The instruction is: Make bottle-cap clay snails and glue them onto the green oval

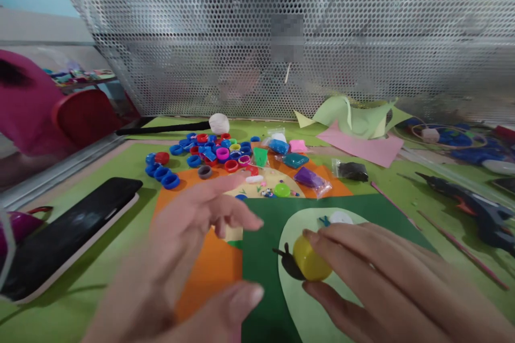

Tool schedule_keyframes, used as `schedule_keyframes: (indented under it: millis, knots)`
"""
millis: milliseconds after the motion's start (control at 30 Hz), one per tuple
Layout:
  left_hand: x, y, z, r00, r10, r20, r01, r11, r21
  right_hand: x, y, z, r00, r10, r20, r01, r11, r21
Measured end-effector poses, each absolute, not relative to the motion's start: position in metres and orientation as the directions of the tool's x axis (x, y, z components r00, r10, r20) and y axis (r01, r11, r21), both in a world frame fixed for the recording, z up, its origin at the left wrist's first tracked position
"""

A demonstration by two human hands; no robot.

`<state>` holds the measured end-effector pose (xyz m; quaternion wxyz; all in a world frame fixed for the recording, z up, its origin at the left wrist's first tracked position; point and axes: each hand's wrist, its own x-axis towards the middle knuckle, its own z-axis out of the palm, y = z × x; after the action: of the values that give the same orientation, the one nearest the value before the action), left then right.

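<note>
My right hand (374, 262) has its thumb and fingers around a yellow bottle cap (308, 260) on a pale green rounded paper shape (293, 225). Next to the cap's left side is a small dark piece (290, 263) with two thin prongs like feelers. The pale shape lies on a dark green sheet (261, 268). Above the sheet's left edge, my left hand (193, 246) is open, fingers and thumb apart, holding nothing. A white round piece (341, 218) and a small teal piece (324, 221) show just beyond my right fingers, partly covered.
Several coloured bottle caps (222, 154) are heaped behind an orange sheet (201, 289). Clay packets, including a purple one (313, 179), lie beside them. A phone (76, 230) is at left, a glue gun (475, 209) at right. Crumpled paper (354, 115) sits by the perforated metal panel (225, 37).
</note>
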<state>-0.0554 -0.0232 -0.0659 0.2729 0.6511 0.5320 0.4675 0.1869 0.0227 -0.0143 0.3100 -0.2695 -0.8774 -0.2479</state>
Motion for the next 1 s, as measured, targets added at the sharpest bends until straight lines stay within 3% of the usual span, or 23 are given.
schedule_keyframes:
  millis: [100,200,667,1000]
  knots:
    - [-0.041,0.002,-0.026,0.171,0.919,0.356,0.471,-0.394,0.79,0.185,0.02,-0.01,-0.664,0.34,0.666,0.628,0.737,0.25]
    - [-0.031,0.006,-0.017,0.219,0.9,0.378,0.51,-0.436,0.741,0.182,0.019,-0.008,-0.688,0.348,0.637,0.609,0.754,0.246]
    - [-0.03,0.008,-0.016,0.277,0.895,0.348,0.615,-0.444,0.651,0.17,0.017,-0.012,-0.621,0.282,0.731,0.634,0.729,0.257]
    - [-0.03,0.004,-0.017,0.26,0.895,0.363,0.637,-0.442,0.632,0.169,0.017,-0.004,-0.661,0.3,0.688,0.606,0.753,0.255]
